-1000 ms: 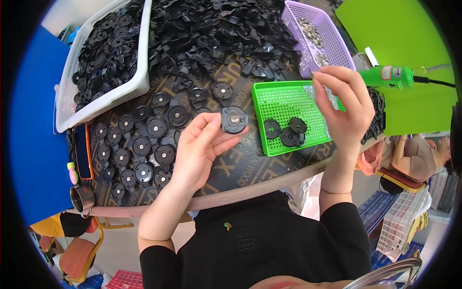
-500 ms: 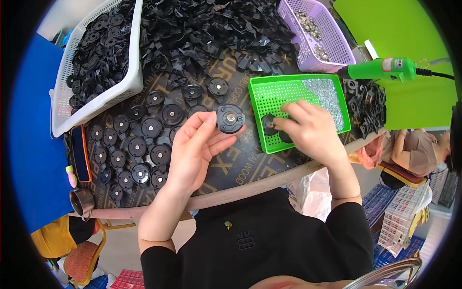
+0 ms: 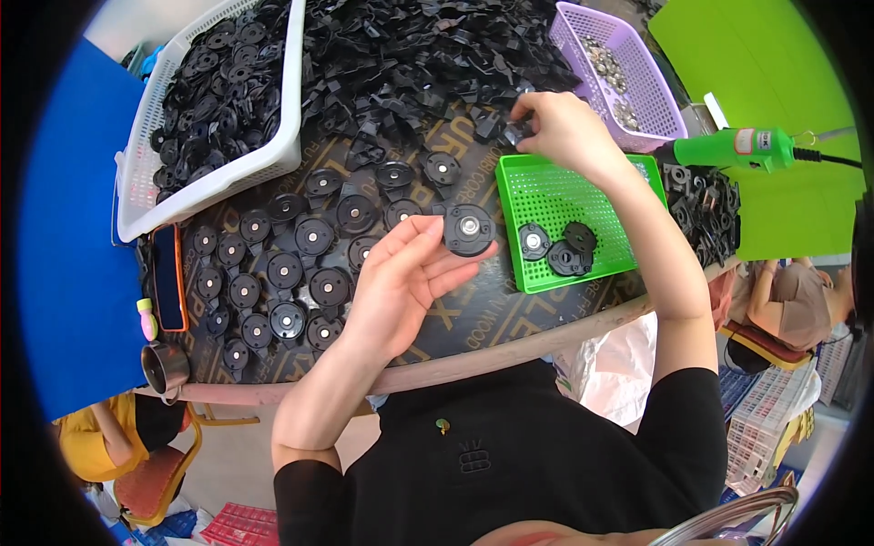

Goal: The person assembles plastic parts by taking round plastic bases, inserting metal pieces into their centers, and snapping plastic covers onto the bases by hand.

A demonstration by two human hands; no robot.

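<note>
My left hand (image 3: 401, 282) pinches a round black plastic disc (image 3: 468, 229) with a metal center, holding it above the table left of the green tray (image 3: 512, 259). My right hand (image 3: 574, 132) reaches over the tray's far edge to the near right end of a heap of black plastic parts (image 3: 410, 64). Its thumb and fingers close round a small black plastic part (image 3: 519, 132), partly hidden by the fingers. In the tray lie a black disc with a pale center (image 3: 533, 241) and more black round parts (image 3: 572, 257).
Rows of black discs (image 3: 314, 235) cover the table's left side. Behind them stands a white basket (image 3: 289, 150) of black parts. A purple basket (image 3: 669, 100) holds metal pieces. Beside it lies a green power tool (image 3: 728, 149). An orange-edged phone (image 3: 168, 278) and metal cup (image 3: 165, 369) sit left.
My right hand has left the round parts in the green tray and moved up and away to the black heap. My left hand still holds the disc; the whole view has shifted slightly.
</note>
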